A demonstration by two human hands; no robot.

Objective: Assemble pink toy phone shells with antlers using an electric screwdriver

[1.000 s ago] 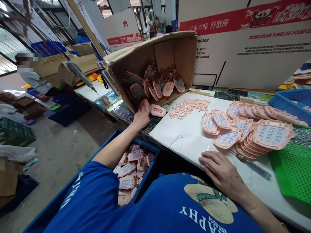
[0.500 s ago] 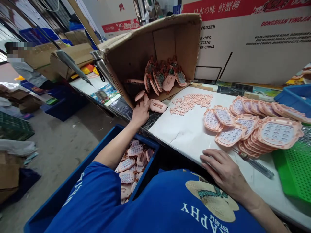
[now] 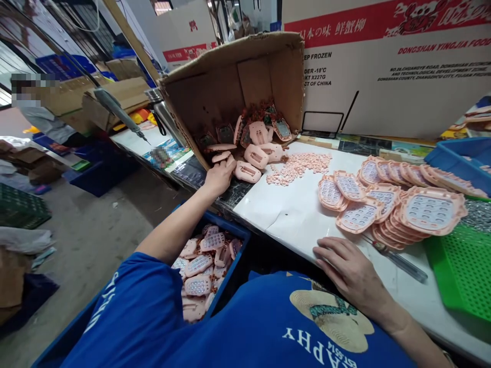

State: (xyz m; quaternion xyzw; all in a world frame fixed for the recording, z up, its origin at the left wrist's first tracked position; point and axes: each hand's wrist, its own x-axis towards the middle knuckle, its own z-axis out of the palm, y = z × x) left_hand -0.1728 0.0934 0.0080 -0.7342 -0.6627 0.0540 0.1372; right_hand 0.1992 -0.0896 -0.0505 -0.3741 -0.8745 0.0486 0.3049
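A cardboard box point(image 3: 199, 97) lies on its side on the bench, its mouth towards me. Pink plastic toy housings point(image 3: 258, 134) with small circuit boards and wires are piled in it, some spilling out at the front. My left hand point(image 3: 219, 178) is at the box's lower front edge, its fingers curled beside a pink housing point(image 3: 221, 156); what they grip is hidden. My right hand point(image 3: 351, 266) rests on the white bench edge, fingers stretched out and holding nothing. Near it lie stacked pink shells with pale keypads point(image 3: 433, 209) and a clear-handled screwdriver point(image 3: 402, 263).
Small pink buttons point(image 3: 297, 167) are scattered on the white board point(image 3: 276, 209). A blue bin point(image 3: 240, 255) of assembled pink toys stands below on my left. At right are a green basket point(image 3: 460, 271) and a blue tray point(image 3: 452, 156). An electric screwdriver point(image 3: 118, 110) hangs at left.
Several pink housings have slid forward to the box's mouth, near the scattered buttons. The box sits slightly lower in view. My left hand stays at its edge; my right hand has hardly moved.
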